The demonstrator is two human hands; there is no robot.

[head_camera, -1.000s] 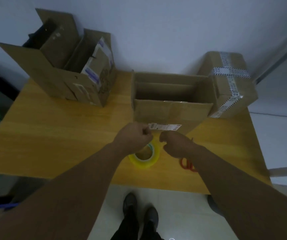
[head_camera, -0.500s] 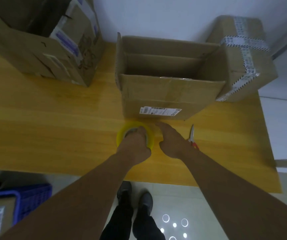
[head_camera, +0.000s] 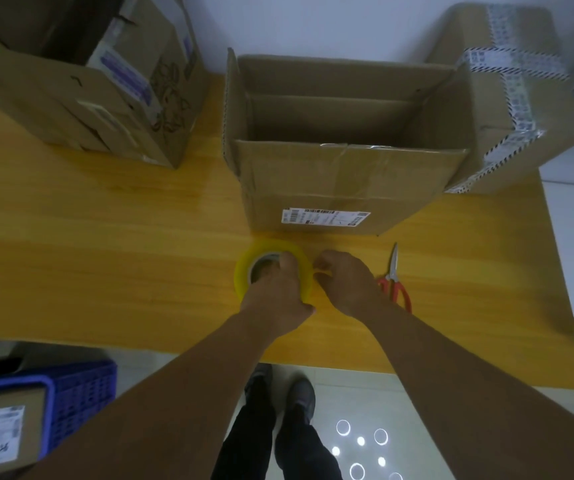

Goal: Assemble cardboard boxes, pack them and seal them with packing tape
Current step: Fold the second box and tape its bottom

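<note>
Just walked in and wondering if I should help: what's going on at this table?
A person is getting tape ready. Their left hand grips the yellow tape roll on the wooden table, while the right hand pinches at the roll's edge, apparently hunting for the loose end. The open cardboard box just behind the roll has its top flaps up, not yet closed. Red-handled scissors lie right of the right hand, untouched.

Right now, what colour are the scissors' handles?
Red; the scissors show only in the head view.
</note>
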